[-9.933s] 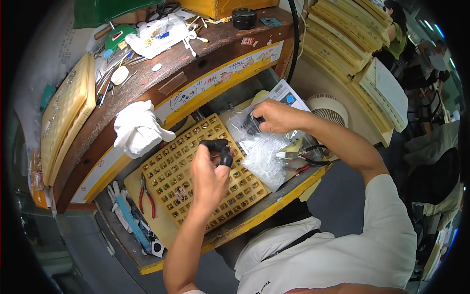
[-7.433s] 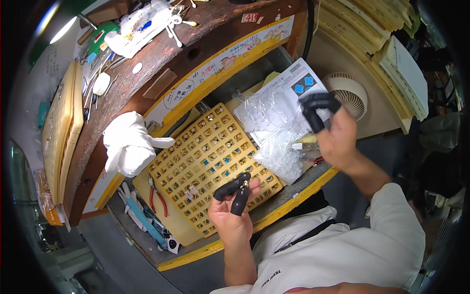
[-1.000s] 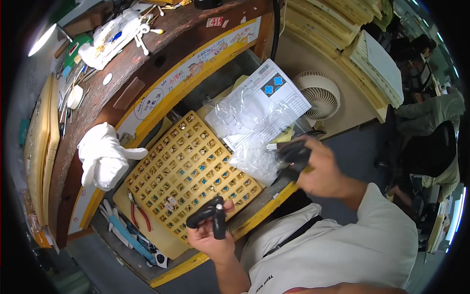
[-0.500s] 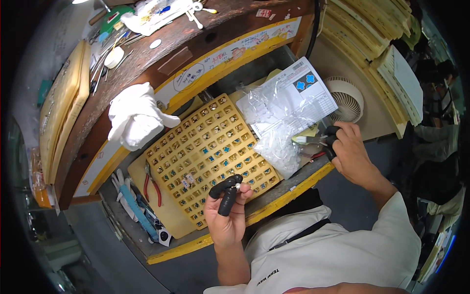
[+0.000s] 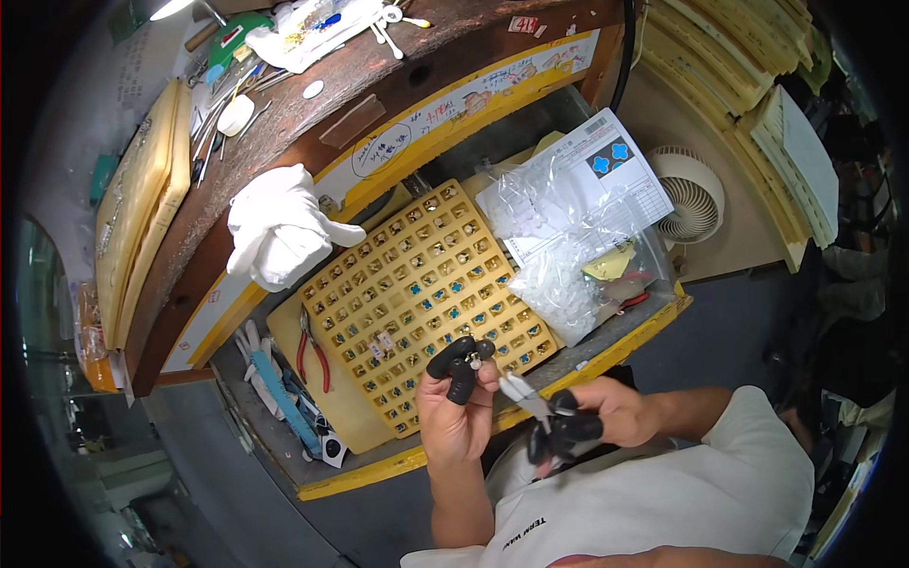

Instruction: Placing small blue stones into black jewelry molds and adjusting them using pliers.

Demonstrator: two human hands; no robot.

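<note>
My left hand (image 5: 457, 402), black covers on some fingers, pinches a small shiny jewellery piece (image 5: 475, 363) between fingertips and thumb. Its exact kind is too small to make out. To its right, my right hand (image 5: 585, 421), also with black finger covers, grips a white-tipped metal hand tool (image 5: 532, 401). Motion blurs the tool; its tip points at the jewellery piece, and I cannot tell whether they touch. Beyond my left hand lies a yellow compartment tray (image 5: 390, 305), its many small cells holding shiny pieces, several with blue cloverleaf shapes.
The tray rests in a pulled-out drawer with a yellow front edge (image 5: 379, 469). Red-handled pliers (image 5: 312, 350) lie left of it. To the right are clear bags of white bits (image 5: 559, 293) and a printed sheet (image 5: 630, 185). A white cloth (image 5: 279, 227) hangs at the bench edge; a round fan (image 5: 689, 194) stands behind.
My right hand has come from the drawer's right end toward my left hand, bringing the white-tipped tool. My left hand still pinches the jewellery piece. The whole view has shifted slightly.
</note>
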